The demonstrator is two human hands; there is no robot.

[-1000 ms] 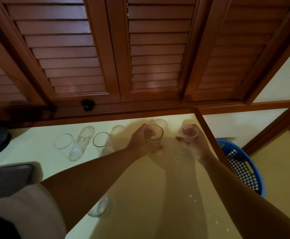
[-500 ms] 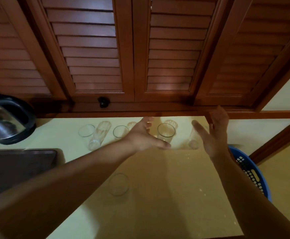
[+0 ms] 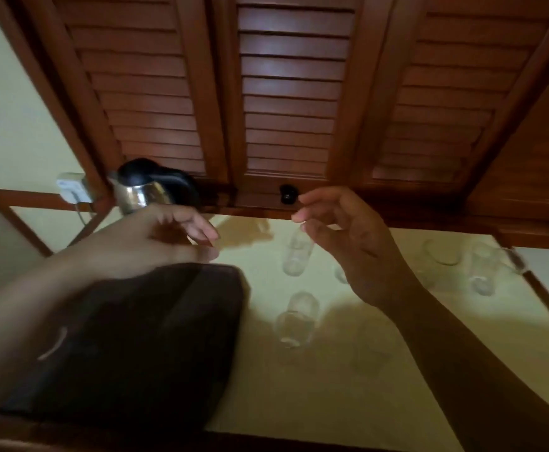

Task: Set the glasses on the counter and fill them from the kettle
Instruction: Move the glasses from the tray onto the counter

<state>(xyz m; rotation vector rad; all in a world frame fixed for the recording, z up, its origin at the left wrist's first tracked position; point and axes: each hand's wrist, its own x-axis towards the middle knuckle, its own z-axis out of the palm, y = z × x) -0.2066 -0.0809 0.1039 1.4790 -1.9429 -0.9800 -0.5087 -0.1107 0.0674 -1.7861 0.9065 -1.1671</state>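
Observation:
Several clear glasses stand on the pale yellow counter (image 3: 348,386): one glass (image 3: 296,252) at the back, another glass (image 3: 296,321) nearer me, and two blurred glasses (image 3: 480,272) at the far right. A steel kettle (image 3: 146,189) with a black lid and handle stands at the back left. My left hand (image 3: 155,239) hovers just in front of the kettle, fingers relaxed, holding nothing. My right hand (image 3: 344,243) floats above the middle glasses with loosely curled fingers, empty.
A dark sink basin (image 3: 129,347) is set into the counter at the left. Louvred wooden cabinet doors (image 3: 292,93) hang over the back of the counter. A wall socket (image 3: 71,187) with a cord sits left of the kettle.
Both hands have let go of the glasses and lifted off them. The view swung left; my left hand moved toward the kettle, which now sits just behind it.

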